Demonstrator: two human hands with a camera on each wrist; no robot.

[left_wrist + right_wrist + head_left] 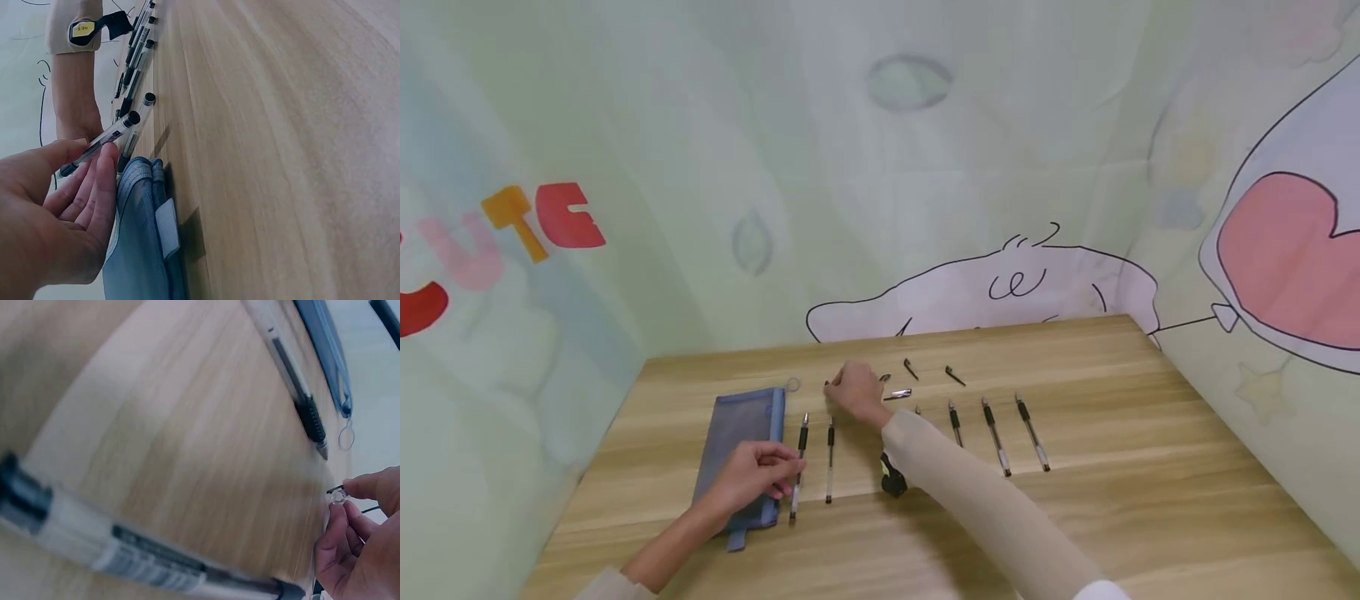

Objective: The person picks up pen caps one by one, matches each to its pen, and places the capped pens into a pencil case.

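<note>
My left hand (760,473) pinches a clear-barrelled gel pen (106,142) between thumb and fingertips, beside the blue mesh zip pouch (724,429). The pen's tip with its black grip points toward the back wall. At the far side of the table, my right hand (856,392) pinches a small clear pen cap (338,497) with a dark clip, best seen in the right wrist view. A second uncapped pen (830,467) lies just right of the held one. Loose caps lie right of my right hand, among them a dark cap (910,368) and a silver-looking cap (898,393).
Several uncapped pens lie in a row on the right, one a black-gripped pen (996,437); my right sleeve (970,483) partly covers others. Another cap (955,376) lies near the table's back edge. A printed cloth wall (820,167) surrounds the wooden table (1150,500).
</note>
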